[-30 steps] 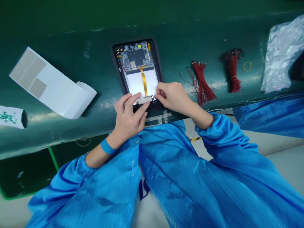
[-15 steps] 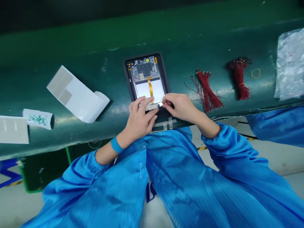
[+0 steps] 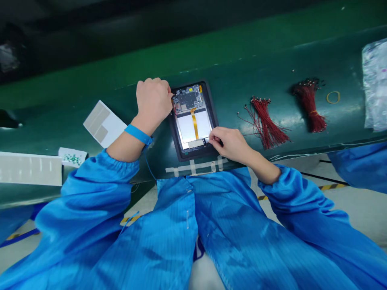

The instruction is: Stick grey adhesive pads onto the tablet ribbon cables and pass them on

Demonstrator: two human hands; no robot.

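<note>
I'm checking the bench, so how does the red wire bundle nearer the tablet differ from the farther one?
The nearer wire bundle is loosely splayed; the farther wire bundle is gathered tighter. The farther wire bundle has a yellowish band around it; the nearer wire bundle shows none. Both are red and lie on the green bench.

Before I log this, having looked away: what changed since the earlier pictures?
The left hand moved from the lower end of the open device to its upper left corner. The right hand stays at its lower right; both red wire bundles lie unmoved.
</note>
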